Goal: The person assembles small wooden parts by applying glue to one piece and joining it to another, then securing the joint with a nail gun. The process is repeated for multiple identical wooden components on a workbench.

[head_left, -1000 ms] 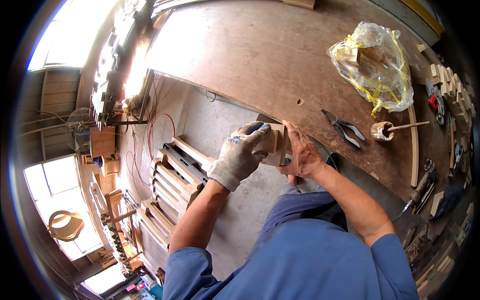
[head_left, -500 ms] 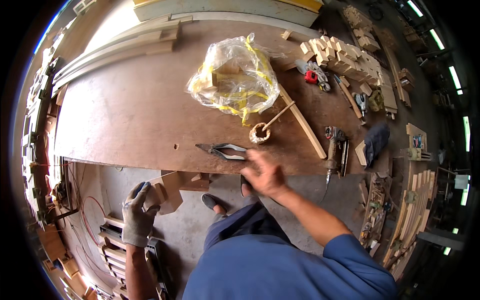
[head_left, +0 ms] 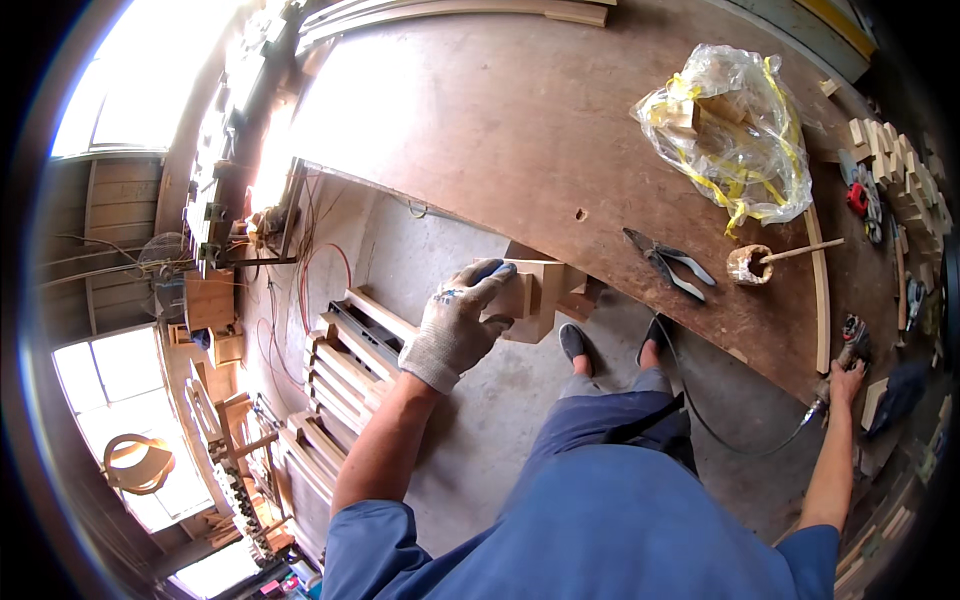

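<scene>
My left hand (head_left: 455, 325), in a pale knitted work glove, grips a wooden block assembly (head_left: 543, 298) off the table's near edge. Fingers lie over its top and the thumb below; part of it is hidden. Far to the right, my bare right hand (head_left: 847, 382) is closed on an air nail gun (head_left: 855, 343) lying at the table's right end. A dark air hose (head_left: 735, 443) runs from it. Pliers (head_left: 668, 265) with grey handles lie between my hands. Beside them stands a glue-crusted pot (head_left: 748, 265) with a stick (head_left: 808, 250) leaning out.
A clear plastic bag (head_left: 745, 150) with yellow stripes holds wood pieces on the brown table (head_left: 480, 130). A long wooden strip (head_left: 820, 300) lies near the right end. Stacked blocks (head_left: 905, 165) and tools sit beyond. Slatted wooden frames (head_left: 345, 375) stand on the floor at left.
The view has swung left. My right hand has moved from near the pliers to the nail gun and closed on it. My left hand still holds the wooden block assembly.
</scene>
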Demonstrator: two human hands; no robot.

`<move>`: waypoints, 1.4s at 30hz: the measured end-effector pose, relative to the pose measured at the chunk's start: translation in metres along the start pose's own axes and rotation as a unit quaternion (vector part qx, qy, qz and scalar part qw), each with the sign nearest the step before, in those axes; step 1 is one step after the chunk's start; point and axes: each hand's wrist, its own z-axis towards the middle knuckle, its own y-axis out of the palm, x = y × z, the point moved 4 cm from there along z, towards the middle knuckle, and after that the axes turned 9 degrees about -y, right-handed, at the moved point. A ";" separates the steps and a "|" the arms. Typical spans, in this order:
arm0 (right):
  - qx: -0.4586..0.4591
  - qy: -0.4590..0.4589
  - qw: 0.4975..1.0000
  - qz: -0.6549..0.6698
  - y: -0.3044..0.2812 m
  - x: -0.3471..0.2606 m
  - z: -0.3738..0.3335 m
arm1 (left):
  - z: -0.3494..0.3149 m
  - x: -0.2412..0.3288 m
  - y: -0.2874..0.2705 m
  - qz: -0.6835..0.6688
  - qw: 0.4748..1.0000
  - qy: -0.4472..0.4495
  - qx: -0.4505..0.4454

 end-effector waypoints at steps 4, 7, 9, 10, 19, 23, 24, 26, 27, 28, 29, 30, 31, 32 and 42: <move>-0.018 0.039 0.999 -0.022 -0.005 0.024 0.010 | 0.008 -0.001 0.002 -0.020 1.000 0.014 0.000; -0.062 0.085 0.994 -0.041 -0.024 0.019 0.002 | 0.007 0.000 0.004 -0.015 1.000 0.007 0.000; -0.102 0.099 0.989 -0.032 -0.052 0.017 -0.010 | 0.006 0.001 0.002 -0.011 1.000 -0.007 -0.007; -0.109 0.094 0.988 0.047 -0.066 0.013 -0.021 | 0.006 0.001 0.003 -0.010 1.000 -0.001 -0.004; -0.363 -0.090 0.865 0.335 -0.181 -0.278 -0.165 | 0.005 -0.003 0.003 -0.005 1.000 -0.008 0.000; -0.373 -0.118 0.811 0.434 -0.196 -0.386 -0.200 | 0.007 -0.001 0.003 -0.002 1.000 -0.008 -0.004; -0.424 -0.200 0.789 0.396 -0.196 -0.409 -0.197 | 0.006 -0.001 0.002 -0.007 1.000 -0.011 -0.005; -0.369 -0.420 0.772 0.302 -0.186 -0.432 -0.200 | 0.006 -0.002 0.001 -0.006 1.000 -0.015 -0.011; -0.302 -0.491 0.763 0.292 -0.182 -0.443 -0.203 | 0.005 -0.003 0.000 -0.006 1.000 -0.019 -0.014; -0.222 -0.553 0.754 0.278 -0.181 -0.457 -0.206 | 0.005 -0.002 0.000 -0.004 1.000 -0.022 -0.013; -0.271 -0.559 0.731 0.283 -0.178 -0.473 -0.206 | 0.005 0.000 0.000 -0.002 1.000 -0.025 -0.013; -0.261 -0.576 0.720 0.285 -0.177 -0.483 -0.207 | 0.004 0.001 0.001 -0.001 1.000 -0.027 -0.013; -0.250 -0.594 0.709 0.288 -0.175 -0.493 -0.208 | 0.004 0.002 0.000 -0.001 0.999 -0.031 -0.014; -0.261 -0.596 0.703 0.288 -0.168 -0.496 -0.209 | 0.004 0.004 -0.001 -0.001 0.999 -0.035 -0.015; -0.307 -0.546 0.687 0.368 -0.165 -0.530 -0.204 | 0.006 0.002 0.002 0.009 1.000 -0.027 -0.013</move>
